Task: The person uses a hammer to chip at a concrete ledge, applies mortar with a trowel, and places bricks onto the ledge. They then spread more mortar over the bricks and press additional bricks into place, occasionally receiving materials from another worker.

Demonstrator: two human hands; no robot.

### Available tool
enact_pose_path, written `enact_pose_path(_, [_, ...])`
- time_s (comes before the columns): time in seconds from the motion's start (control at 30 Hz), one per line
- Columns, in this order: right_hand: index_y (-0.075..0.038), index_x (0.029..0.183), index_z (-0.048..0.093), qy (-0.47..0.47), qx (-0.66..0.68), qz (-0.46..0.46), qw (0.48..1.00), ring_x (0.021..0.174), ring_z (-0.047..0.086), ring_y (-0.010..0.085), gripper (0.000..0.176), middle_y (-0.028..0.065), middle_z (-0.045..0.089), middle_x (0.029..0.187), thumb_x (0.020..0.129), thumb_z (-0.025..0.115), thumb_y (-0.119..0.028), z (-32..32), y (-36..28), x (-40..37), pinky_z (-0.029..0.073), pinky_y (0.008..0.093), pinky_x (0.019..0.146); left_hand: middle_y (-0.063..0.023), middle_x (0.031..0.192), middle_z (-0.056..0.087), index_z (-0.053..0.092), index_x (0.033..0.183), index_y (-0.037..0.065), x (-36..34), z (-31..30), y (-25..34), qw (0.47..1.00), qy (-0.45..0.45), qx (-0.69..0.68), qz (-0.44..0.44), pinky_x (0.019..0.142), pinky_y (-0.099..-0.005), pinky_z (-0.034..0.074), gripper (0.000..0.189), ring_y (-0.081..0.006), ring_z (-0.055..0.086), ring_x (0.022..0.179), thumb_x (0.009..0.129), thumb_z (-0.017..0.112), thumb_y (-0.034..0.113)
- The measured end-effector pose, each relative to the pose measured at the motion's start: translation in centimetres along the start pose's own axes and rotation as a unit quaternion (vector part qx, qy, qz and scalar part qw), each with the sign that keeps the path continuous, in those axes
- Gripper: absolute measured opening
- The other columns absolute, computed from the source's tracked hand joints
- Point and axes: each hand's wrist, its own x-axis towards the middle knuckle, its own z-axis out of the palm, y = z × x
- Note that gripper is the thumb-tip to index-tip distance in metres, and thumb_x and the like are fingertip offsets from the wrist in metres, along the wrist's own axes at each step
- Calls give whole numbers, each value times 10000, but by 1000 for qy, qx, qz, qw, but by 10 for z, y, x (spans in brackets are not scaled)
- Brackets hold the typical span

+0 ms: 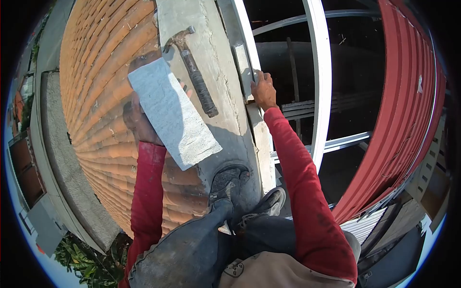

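Note:
My left hand is wrapped round a flat, pale rectangular slab, its palm under the left edge and fingertips showing past the right edge. The slab hangs over the border between roof tiles and concrete ledge. To its right a claw hammer with a dark wrapped handle lies on the ledge. My right hand rests on the ledge's outer edge beside the white metal frame, fingers bent together; whether anything small is in them is hidden.
Orange clay tiles slope away at the left. White beams cross a dark opening at the right, with a red corrugated sheet beyond. My shoes stand on the ledge's near part.

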Motion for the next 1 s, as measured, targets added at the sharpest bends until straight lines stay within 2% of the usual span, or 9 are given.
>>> enact_pose_path(0.17, [-38, 1285, 506, 31, -93, -148, 984, 1107, 519, 356, 513, 151, 541, 1216, 832, 696, -185, -15, -18, 46, 463, 446, 954, -222, 1421, 434, 254, 1497, 41, -5, 3, 11, 999, 33, 27, 31, 916, -561, 505, 999, -359, 519, 1246, 847, 373, 790])
enact_pose_path(0.37, [-7, 1315, 533, -13, -335, -279, 900, 1306, 416, 297, 498, 110, 404, 1500, 869, 587, -223, -6, -47, 110, 392, 470, 1017, -295, 1416, 407, 228, 1512, 54, -18, -28, 28, 993, 29, 93, 65, 944, -546, 509, 987, -454, 498, 1250, 850, 446, 753])
enact_pose_path(0.53, [-47, 1224, 623, 31, -415, -310, 855, 1277, 437, 241, 365, 106, 498, 1418, 887, 576, -177, 3, -48, 124, 401, 444, 951, -305, 1402, 420, 229, 1507, 37, -40, -45, 31, 993, 59, 66, 76, 949, -527, 515, 979, -470, 502, 1239, 863, 442, 741])
enact_pose_path(0.6, [-79, 1195, 608, -25, -365, -259, 894, 1287, 430, 243, 313, 108, 511, 1390, 900, 567, -174, 5, -50, 127, 392, 440, 968, -309, 1396, 425, 229, 1506, 30, -45, -44, 28, 995, 57, 57, 66, 951, -520, 517, 976, -477, 503, 1235, 868, 440, 737])
enact_pose_path(0.67, [-86, 1206, 543, -37, -352, -272, 895, 1276, 460, 276, 319, 137, 529, 1344, 905, 559, -188, -1, -58, 124, 420, 471, 973, -310, 1393, 428, 229, 1505, 26, -50, -39, 27, 995, 59, 44, 66, 952, -516, 518, 974, -480, 504, 1233, 870, 440, 735])
enact_pose_path(0.73, [-90, 1258, 470, -93, -314, -210, 921, 1239, 505, 324, 390, 171, 533, 1311, 892, 561, -189, -6, -67, 120, 476, 507, 938, -308, 1384, 439, 238, 1497, 7, -56, -33, 30, 990, 87, 96, 50, 938, -518, 528, 976, -472, 512, 1229, 876, 423, 737])
enact_pose_path(0.77, [-119, 1277, 426, -102, -291, -220, 926, 1161, 570, 371, 469, 196, 525, 1301, 856, 612, -211, -7, -65, 122, 532, 507, 872, -308, 1384, 439, 238, 1497, 7, -59, -34, 29, 990, 90, 95, 49, 938, -518, 528, 976, -472, 512, 1229, 876, 423, 737])
enact_pose_path(0.9, [-136, 1295, 424, -162, -267, -186, 932, 1108, 606, 388, 565, 209, 513, 1301, 811, 697, -237, -20, -65, 114, 553, 472, 856, -302, 1371, 456, 241, 1491, -8, -63, -42, 28, 992, 102, 58, 52, 942, -523, 530, 940, -456, 515, 1231, 904, 395, 709])
enact_pose_path(1.0, [-119, 1332, 396, -163, -276, -228, 919, 1056, 633, 401, 698, 226, 515, 1286, 758, 769, -255, -31, -60, 108, 565, 457, 842, -301, 1367, 461, 241, 1492, -10, -57, -37, 25, 989, 112, 70, 60, 968, -520, 515, 924, -456, 510, 1238, 913, 390, 694])
